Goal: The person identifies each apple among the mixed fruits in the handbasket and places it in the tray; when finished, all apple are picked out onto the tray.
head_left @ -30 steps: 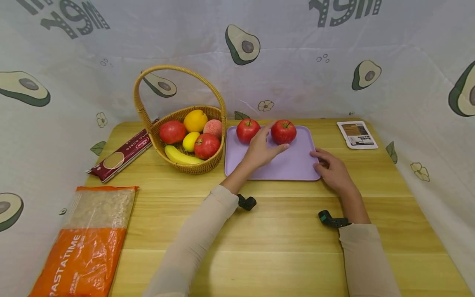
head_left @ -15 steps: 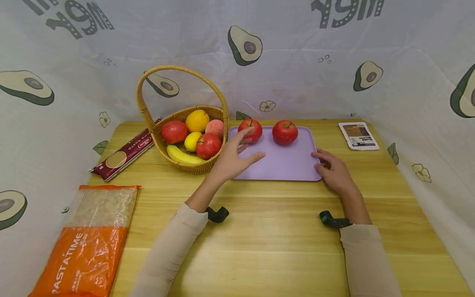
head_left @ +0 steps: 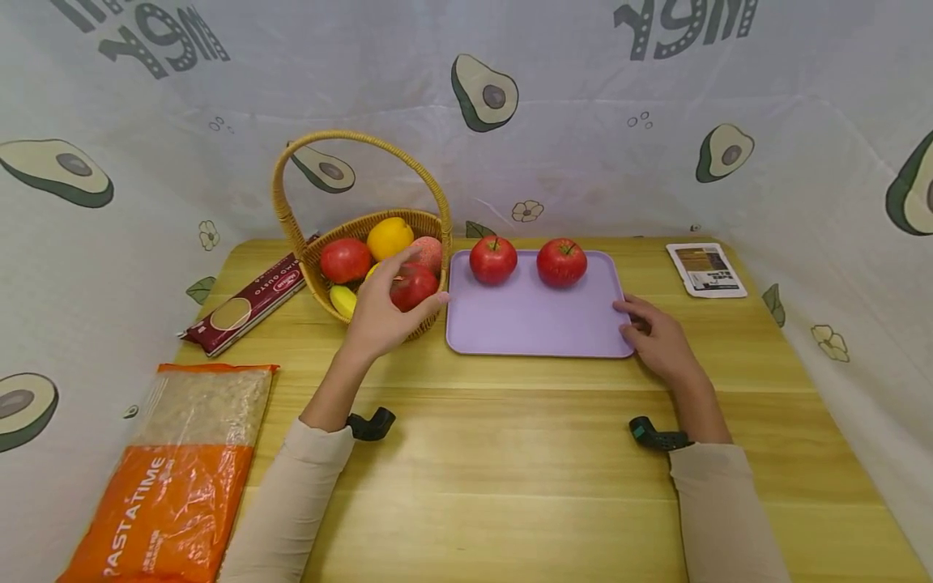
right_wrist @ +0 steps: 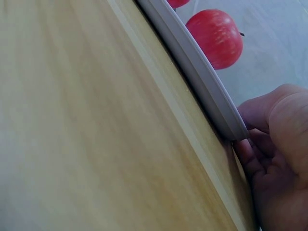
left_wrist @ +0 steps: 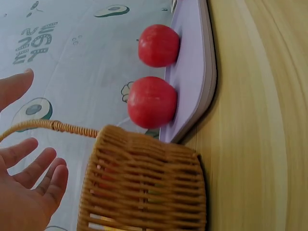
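My left hand point(head_left: 377, 317) hovers over the front of a wicker basket point(left_wrist: 149, 192), fingers spread and holding nothing. Thumb and fingers stand around a red apple point(head_left: 417, 285) inside it, overlapping it in the head view. Also in the basket lie another red fruit point(head_left: 346, 261), an orange point(head_left: 389, 238), a peach point(head_left: 428, 253) and a partly hidden banana point(head_left: 342, 301). To the right, two red apples point(head_left: 493, 261) sit along the back of a lilac tray point(head_left: 539, 324). My right hand point(head_left: 662, 340) pinches the tray's right edge near its front corner, thumb at the rim in the right wrist view.
A maroon spaghetti packet point(head_left: 248, 306) lies left of the basket, partly behind it. Nearer on the left is an orange pasta bag point(head_left: 175, 478). At the back right lies a small white packet point(head_left: 705, 270). A printed cloth point(head_left: 583, 162) hangs behind the table.
My left hand has moved left from above the tray's apples, past the left one, to over the basket. The right hand stays at the tray's edge.
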A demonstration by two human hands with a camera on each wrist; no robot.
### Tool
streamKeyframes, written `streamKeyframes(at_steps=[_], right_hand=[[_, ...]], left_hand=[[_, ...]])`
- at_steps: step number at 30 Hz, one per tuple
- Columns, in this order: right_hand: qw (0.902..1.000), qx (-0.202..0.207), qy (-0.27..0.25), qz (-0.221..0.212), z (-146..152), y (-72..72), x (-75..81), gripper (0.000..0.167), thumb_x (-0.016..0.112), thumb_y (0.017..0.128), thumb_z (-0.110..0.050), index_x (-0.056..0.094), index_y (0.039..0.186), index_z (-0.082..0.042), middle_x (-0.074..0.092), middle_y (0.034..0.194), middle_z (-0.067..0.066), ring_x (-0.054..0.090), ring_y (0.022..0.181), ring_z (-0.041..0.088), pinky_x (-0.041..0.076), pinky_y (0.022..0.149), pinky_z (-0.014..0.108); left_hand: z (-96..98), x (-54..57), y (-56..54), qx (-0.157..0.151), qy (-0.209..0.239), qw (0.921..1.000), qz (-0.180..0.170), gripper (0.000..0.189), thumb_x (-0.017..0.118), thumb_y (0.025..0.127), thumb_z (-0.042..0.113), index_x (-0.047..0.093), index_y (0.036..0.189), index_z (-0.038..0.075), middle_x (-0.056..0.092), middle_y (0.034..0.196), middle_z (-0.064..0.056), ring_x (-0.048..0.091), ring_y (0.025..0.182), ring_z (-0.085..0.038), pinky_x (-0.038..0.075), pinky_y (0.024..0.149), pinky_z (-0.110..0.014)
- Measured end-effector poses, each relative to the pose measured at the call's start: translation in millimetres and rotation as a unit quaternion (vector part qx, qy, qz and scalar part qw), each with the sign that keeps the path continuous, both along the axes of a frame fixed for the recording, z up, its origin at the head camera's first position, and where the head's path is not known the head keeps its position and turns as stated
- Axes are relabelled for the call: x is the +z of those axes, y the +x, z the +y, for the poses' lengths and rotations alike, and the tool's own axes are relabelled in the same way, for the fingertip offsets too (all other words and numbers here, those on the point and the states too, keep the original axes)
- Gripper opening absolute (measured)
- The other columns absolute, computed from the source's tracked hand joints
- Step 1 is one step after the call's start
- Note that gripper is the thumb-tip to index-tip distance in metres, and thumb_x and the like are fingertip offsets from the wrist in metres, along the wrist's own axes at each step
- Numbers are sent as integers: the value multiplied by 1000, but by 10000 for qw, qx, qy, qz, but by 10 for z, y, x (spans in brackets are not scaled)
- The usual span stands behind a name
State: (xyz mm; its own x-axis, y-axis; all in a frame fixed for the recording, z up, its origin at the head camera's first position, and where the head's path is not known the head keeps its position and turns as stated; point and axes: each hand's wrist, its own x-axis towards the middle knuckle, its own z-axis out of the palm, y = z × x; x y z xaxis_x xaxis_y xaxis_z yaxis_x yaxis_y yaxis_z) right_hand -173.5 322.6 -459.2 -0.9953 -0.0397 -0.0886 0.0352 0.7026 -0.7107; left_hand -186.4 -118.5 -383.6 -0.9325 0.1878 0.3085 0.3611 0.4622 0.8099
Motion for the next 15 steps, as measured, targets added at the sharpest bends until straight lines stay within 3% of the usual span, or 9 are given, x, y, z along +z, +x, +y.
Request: streamKeyframes(at_steps=[6,15], right_hand=[[10000,6,4,19,-1,6,-2,47,48,108,-19,49,153,-8,30,169,14,47,137,40,41,114,60],[10000,7,72,21,-6,4,-1,46,48,108,-20,50,152,-8,31,168,13,48,136,39,43,112,55]], left_hand=[[-138,-17,-10,260,-125,9995,116,74,84,84,42,54,147,15,57,144,-6,57,126,-29,51,107,-48],[-232,7,4,627,-616,9958,-242,77,81,83,53,54,148,20,54,148,-6,50,131,-31,45,109,-55]])
